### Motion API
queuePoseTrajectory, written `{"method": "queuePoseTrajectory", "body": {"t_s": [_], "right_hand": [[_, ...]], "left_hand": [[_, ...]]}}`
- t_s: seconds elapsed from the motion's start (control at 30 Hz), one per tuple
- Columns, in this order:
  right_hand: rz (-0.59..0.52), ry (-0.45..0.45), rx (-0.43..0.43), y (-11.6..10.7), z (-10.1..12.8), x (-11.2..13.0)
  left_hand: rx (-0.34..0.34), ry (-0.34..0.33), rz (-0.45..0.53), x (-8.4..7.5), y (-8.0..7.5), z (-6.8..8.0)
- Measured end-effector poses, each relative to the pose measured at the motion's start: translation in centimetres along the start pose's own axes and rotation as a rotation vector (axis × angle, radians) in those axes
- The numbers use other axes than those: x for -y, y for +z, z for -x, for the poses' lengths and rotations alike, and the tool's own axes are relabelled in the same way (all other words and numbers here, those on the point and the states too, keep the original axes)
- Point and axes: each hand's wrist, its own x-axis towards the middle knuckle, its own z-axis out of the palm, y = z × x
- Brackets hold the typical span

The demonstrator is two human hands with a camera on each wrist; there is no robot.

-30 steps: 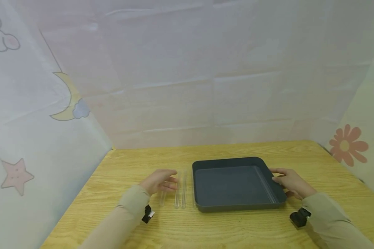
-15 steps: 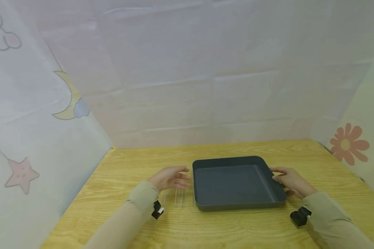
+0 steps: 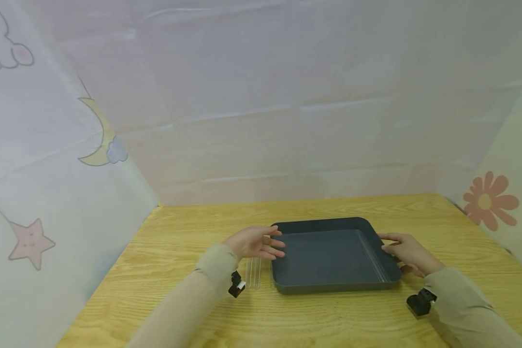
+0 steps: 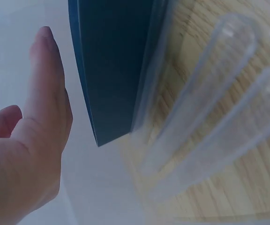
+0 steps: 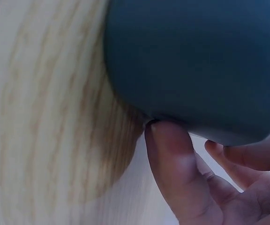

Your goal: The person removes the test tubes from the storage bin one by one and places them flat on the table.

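Note:
A dark blue-grey rectangular tray (image 3: 326, 287) sits on the table. My right hand (image 3: 411, 255) grips its right side, with fingertips (image 5: 170, 140) curled against the wall near the bottom edge. My left hand (image 3: 256, 243) hangs over the tray's left rim, fingers loosely spread and nothing in them. Below that hand, clear round-ended tubes (image 3: 253, 275) lie side by side on the wood; the left wrist view shows a clear tube (image 4: 219, 61) close up. Another clear strip runs along the tray's left outer wall. Inside, a clear tube (image 3: 372, 256) lies along the right wall.
The wooden table (image 3: 313, 319) reaches back to a pale cloth wall (image 3: 261, 145). Printed side walls stand at left and right, one with a red flower (image 3: 489, 201). A small black camera (image 3: 236, 284) is worn on the left wrist, another (image 3: 421, 303) on the right.
My left hand has moved right, from above the tubes to over the tray's left rim. The right hand keeps its hold, and the tray stays in place.

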Motion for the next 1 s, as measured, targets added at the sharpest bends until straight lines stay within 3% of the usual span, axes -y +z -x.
{"method": "queuePoseTrajectory", "body": {"t_s": [1.0], "right_hand": [[0.008,0.008,0.001,0.1,0.2,0.3]], "left_hand": [[0.121,-0.09,0.048,-2.0,5.7,-3.5]]}}
